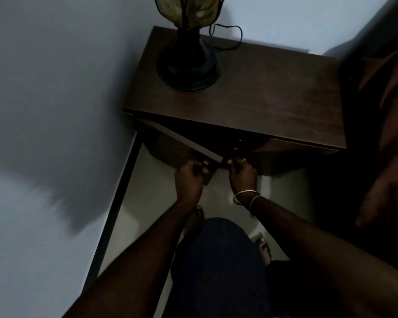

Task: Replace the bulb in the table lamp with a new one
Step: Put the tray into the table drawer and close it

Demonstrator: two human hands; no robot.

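Up and away from both sets of fingers, at the far-left corner of the dark bedside cabinet [274, 92], stands the table lamp [189, 63], its round black base planted on the wood, its stem upright and its pale shade cut off by the top of the view. A black cord [230, 35] loops behind it toward the wall. No bulb, old or new, can be seen anywhere.

Below the cabinet top, two doors hang open. The person's left hand [190, 180] curls around the free edge of the left door [184, 143], fingers closed on the panel. The right hand [242, 172], bangles [245, 196] on its wrist, is bunched at the edge of the right door [285, 159]; whether it grips the edge or only presses against it cannot be told in the dim light. The two hands sit close together, just apart, with the dark mouth of the cabinet directly beyond the fingertips.

Both forearms reach forward and slightly inward from a low stance, a knee in dark cloth [218, 267] between them. The left hand lies nearer the lamp, which stands above and beyond its knuckles, well apart. By appearances the search is for a replacement bulb inside, so the lamp itself is untouched and the swap not yet begun.
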